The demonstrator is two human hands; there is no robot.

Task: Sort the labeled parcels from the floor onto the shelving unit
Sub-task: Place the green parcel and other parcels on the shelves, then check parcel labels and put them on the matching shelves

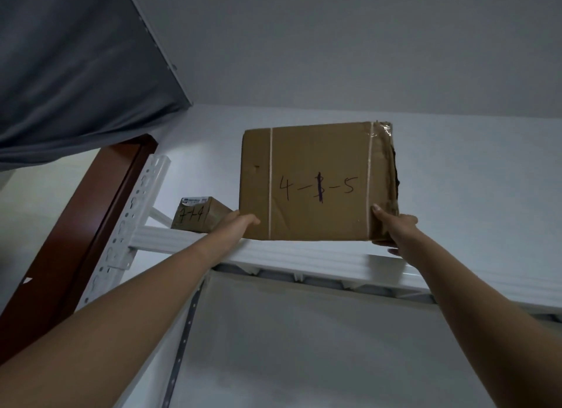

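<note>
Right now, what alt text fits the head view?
A person's left grip and right grip hold a cardboard parcel, handwritten 4-?-5, at a high white shelf; a smaller parcel sits on it to the left.

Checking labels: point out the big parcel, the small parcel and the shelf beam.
big parcel (316,152), head view, front face
small parcel (194,216), head view, written face
shelf beam (304,257), head view, front edge
</note>
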